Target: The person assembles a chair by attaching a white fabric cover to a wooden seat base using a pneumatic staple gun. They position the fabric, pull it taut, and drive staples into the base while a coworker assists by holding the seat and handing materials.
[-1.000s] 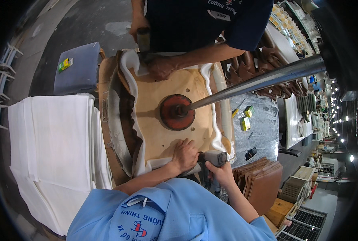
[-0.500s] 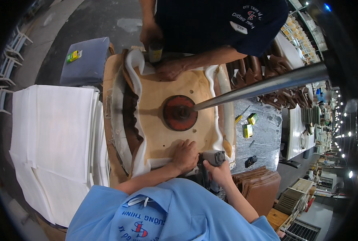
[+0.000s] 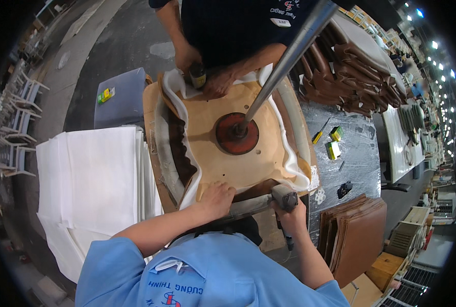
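Observation:
A wooden seat board (image 3: 228, 166) lies under a red round press disc (image 3: 237, 133) on a metal rod. White padding (image 3: 292, 166) and a brown cover (image 3: 258, 190) stick out around its edges. My left hand (image 3: 218, 199) is at the near edge, its fingers curled over the cover's margin. My right hand (image 3: 293, 217) grips a staple gun (image 3: 284, 198), whose head is at the near right corner, apart from my left hand. Across the board, a co-worker's hand (image 3: 218, 84) presses the far edge while the other (image 3: 188, 55) holds a staple gun (image 3: 197, 75).
White sheets (image 3: 89, 179) are stacked at left. On the plastic-wrapped table (image 3: 358, 153) at right lie small yellow-green boxes (image 3: 334, 150) and a yellow-handled tool (image 3: 317, 137). Brown panels (image 3: 351, 230) stand nearby; brown covers (image 3: 351, 71) are heaped at far right. The slanting rod (image 3: 289, 59) crosses above the board.
My right hand and the staple gun have moved away from my left hand, toward the right corner. A brown flap of cover now shows along the near edge. The whole view has shifted.

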